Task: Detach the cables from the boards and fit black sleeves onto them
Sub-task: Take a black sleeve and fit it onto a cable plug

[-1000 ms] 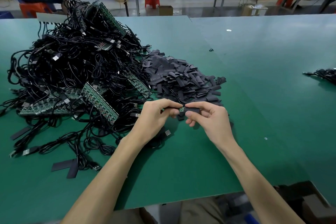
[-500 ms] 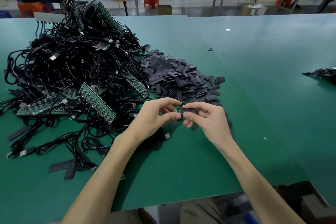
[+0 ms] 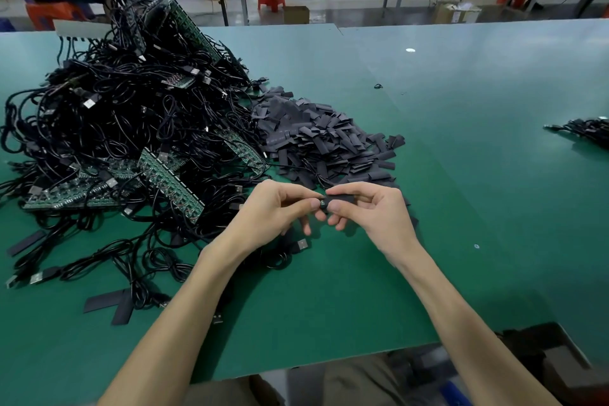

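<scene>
My left hand [image 3: 276,208] pinches the end of a black cable, whose small green tip [image 3: 322,203] shows between my fingertips. My right hand [image 3: 372,211] holds a black sleeve [image 3: 341,198] by thumb and forefinger, its mouth right at the cable's tip. Both hands meet above the green table [image 3: 329,306]. A big tangle of black cables [image 3: 125,128] with green boards [image 3: 169,184] lies to the left. A heap of black sleeves [image 3: 326,142] sits just beyond my hands.
A USB plug [image 3: 302,244] lies under my left hand. Two loose sleeves [image 3: 112,303] lie at the front left. A small bundle of cables [image 3: 586,130] rests at the right edge. A person sits at the far left, beyond the table, near blue benches.
The sleeve in my right hand has slid further over the cable's tip, so less of the green end shows. Both hands stay in the same spot.
</scene>
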A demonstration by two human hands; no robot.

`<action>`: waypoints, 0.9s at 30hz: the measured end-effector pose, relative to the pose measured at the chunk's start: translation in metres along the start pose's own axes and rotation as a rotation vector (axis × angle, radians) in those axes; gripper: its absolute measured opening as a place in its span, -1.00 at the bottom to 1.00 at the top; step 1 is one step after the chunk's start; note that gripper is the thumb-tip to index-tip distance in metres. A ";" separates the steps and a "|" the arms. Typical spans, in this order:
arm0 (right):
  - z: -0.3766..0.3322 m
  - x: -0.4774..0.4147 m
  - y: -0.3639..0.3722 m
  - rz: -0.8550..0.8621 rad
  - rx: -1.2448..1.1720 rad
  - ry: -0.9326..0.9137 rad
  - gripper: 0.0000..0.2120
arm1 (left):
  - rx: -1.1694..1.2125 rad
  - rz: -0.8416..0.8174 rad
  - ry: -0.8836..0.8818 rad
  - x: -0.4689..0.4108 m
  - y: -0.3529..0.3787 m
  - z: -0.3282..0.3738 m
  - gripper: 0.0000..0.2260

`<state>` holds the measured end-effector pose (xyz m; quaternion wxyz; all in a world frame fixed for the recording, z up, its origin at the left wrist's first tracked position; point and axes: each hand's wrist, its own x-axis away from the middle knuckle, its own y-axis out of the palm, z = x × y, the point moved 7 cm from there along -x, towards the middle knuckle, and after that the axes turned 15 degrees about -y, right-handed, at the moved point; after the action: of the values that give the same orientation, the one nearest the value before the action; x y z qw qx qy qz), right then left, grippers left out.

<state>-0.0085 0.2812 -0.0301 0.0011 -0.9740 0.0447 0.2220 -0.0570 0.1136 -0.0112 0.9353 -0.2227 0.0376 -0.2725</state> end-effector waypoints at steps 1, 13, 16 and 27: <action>0.000 0.000 -0.001 0.006 -0.011 -0.001 -0.81 | -0.030 0.019 0.020 0.000 0.001 0.001 -0.88; 0.003 0.000 -0.003 0.061 -0.133 0.059 -0.90 | -0.354 0.179 0.254 0.013 0.006 0.023 -0.84; 0.000 0.000 -0.001 0.053 -0.149 0.069 -0.89 | -0.383 0.217 0.281 0.016 0.006 0.027 -0.83; 0.001 0.000 0.001 0.048 -0.178 0.093 -0.80 | -0.343 0.290 0.240 0.019 0.003 0.029 -0.83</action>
<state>-0.0087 0.2800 -0.0314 -0.0929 -0.9782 0.0480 0.1795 -0.0338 0.1173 0.0147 0.9020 -0.3364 0.2253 -0.1498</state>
